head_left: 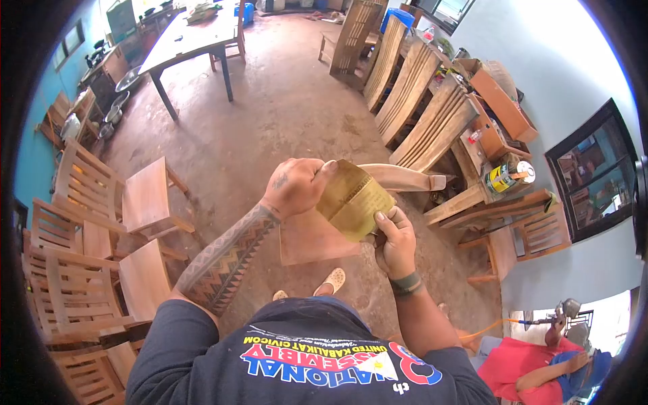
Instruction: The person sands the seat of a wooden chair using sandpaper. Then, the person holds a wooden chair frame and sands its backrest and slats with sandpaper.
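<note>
Floor [270, 121]: open room ahead. Wooden seat [310, 246]: below the hands, near edge unobstructed. Curved wooden piece [398, 178]: just beyond the sheet, limiting room. Abrasive sheet [352, 202]: held above the seat, apparently being readied; handling calls for secure edge grips. Left hand [297, 185]: closed on upper edge. Right hand [397, 246]: pinching lower corner.

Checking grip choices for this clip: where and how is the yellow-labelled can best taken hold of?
Probably around the labelled wall of the can, with the right hand once freed, from the room side. That wall is round and faces that way, while a brown piece lies across the top, so from above looks awkward.
</note>
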A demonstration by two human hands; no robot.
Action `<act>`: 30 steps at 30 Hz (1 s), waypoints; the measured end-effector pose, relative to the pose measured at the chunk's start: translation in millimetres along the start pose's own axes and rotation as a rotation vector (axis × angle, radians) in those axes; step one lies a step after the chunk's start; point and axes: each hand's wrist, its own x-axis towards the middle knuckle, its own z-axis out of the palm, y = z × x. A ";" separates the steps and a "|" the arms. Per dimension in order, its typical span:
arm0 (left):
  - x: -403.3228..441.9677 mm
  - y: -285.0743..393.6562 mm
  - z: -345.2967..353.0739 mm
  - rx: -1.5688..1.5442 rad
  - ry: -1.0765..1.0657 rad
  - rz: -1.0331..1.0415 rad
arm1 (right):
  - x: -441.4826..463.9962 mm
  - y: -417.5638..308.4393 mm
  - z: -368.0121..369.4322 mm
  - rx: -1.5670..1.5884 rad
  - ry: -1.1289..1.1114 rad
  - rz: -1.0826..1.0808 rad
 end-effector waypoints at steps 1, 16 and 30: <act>-0.8 0.5 0.0 0.008 0.006 0.010 | -0.2 -0.7 -0.3 -0.005 0.001 -0.003; -12.7 6.7 -18.5 0.061 -0.134 0.434 | 12.3 5.1 45.8 -0.161 -0.070 -0.107; -42.1 8.9 -7.3 0.047 -0.058 0.536 | 9.3 13.7 55.3 -0.135 -0.096 -0.220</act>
